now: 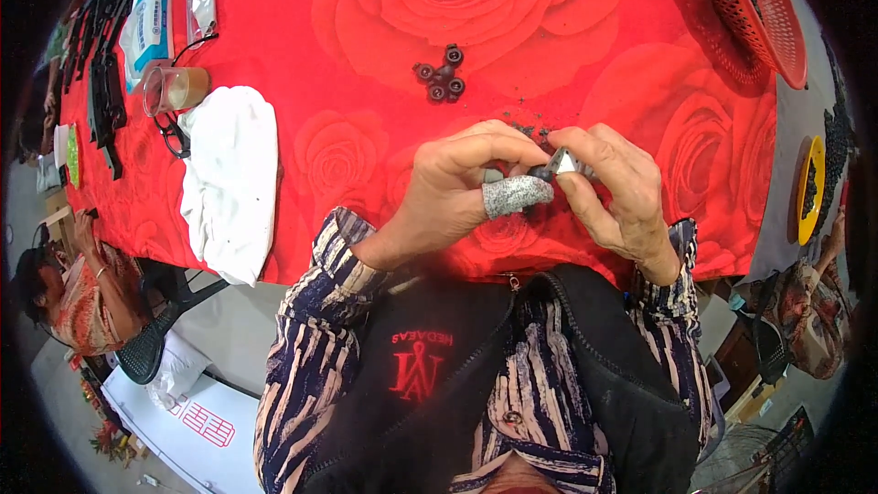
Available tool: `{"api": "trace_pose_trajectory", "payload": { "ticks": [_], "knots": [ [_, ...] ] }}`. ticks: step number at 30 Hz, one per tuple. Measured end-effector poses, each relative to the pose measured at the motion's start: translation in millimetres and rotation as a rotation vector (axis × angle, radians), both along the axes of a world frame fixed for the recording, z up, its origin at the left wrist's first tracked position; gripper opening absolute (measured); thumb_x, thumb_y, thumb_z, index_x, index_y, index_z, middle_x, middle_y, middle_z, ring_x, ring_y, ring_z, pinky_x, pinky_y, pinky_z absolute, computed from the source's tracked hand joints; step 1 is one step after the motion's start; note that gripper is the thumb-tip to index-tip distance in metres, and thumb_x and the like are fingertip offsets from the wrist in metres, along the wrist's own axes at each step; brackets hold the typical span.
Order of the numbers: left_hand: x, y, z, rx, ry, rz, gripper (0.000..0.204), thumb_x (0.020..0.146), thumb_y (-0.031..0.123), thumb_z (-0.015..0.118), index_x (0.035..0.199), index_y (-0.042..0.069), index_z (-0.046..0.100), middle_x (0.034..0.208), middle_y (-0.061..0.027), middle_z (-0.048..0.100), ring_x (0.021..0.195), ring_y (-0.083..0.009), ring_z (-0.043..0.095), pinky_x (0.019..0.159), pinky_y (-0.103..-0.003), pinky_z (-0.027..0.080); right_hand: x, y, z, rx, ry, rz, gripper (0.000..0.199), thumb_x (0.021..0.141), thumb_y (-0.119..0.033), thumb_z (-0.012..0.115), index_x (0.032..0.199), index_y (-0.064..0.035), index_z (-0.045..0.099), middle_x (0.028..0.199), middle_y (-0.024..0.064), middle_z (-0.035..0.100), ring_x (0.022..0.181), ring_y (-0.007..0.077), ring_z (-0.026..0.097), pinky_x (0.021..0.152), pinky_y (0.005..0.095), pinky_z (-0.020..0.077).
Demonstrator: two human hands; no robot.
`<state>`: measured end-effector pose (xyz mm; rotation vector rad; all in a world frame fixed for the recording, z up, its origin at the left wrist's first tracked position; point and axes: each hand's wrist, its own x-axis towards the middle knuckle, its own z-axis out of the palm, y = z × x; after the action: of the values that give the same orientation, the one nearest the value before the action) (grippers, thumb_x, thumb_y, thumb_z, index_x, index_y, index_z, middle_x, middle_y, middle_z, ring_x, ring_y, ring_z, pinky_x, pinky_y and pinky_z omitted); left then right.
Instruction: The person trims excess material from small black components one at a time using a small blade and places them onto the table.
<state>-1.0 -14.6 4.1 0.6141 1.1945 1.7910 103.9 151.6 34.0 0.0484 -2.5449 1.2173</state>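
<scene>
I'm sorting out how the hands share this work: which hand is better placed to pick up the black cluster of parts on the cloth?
Probably the left hand: the black cluster lies just beyond it, while the right hand pinches a small blade-like tool.

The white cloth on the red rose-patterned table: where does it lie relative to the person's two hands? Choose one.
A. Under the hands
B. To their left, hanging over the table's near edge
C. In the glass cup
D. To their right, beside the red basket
B: the white cloth lies left of the left hand and right hand, drooping over the table edge.
</scene>
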Motion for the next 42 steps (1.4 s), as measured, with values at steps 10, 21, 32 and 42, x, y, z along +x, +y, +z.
{"api": "trace_pose_trajectory", "payload": {
  "ticks": [10,21,32,42],
  "knots": [
    [0.7,-0.3,-2.3,-0.009,0.039,-0.027,0.025,0.076,0.0,0.071,0.1,-0.002,0.063,0.087,-0.0045,0.055,0.079,-0.0093,0.05,0.066,-0.022,0.041,2.1,3.6,3.1,-0.005,-0.078,0.033,0.03,0.071,0.003,0.065,0.1,0.0022,0.058,0.071,0.0124,0.054,0.059,0.0264,0.055,0.052,0.0346,0.0438],
    [6.6,1.1,-5.0,-0.026,0.005,-0.007,0.024,0.078,0.002,0.07,0.1,0.0,0.062,0.091,-0.0027,0.054,0.082,-0.0088,0.05,0.066,-0.021,0.041,1.6,3.1,-0.4,-0.013,-0.063,0.028,0.027,0.072,0.004,0.065,0.099,0.0018,0.059,0.071,0.0122,0.054,0.06,0.026,0.055,0.052,0.0342,0.0434],
    [10.2,-0.1,-3.4,-0.082,0.062,-0.003,0.022,0.08,0.006,0.069,0.1,0.002,0.061,0.084,-0.0012,0.051,0.076,-0.0083,0.047,0.065,-0.023,0.038,0.6,3.9,-1.7,0.004,-0.053,0.04,0.026,0.072,0.003,0.065,0.097,0.0015,0.059,0.069,0.0122,0.052,0.059,0.0269,0.054,0.052,0.0351,0.0428],
    [14.2,0.6,-8.4,-0.071,0.125,0.055,0.021,0.081,0.007,0.068,0.1,0.002,0.062,0.088,-0.0037,0.055,0.078,-0.0105,0.052,0.066,-0.024,0.04,0.7,4.2,-4.4,-0.017,-0.063,0.073,0.025,0.072,0.002,0.065,0.096,0.0024,0.058,0.068,0.0124,0.051,0.057,0.0269,0.053,0.051,0.0349,0.0415]
  ]
}}
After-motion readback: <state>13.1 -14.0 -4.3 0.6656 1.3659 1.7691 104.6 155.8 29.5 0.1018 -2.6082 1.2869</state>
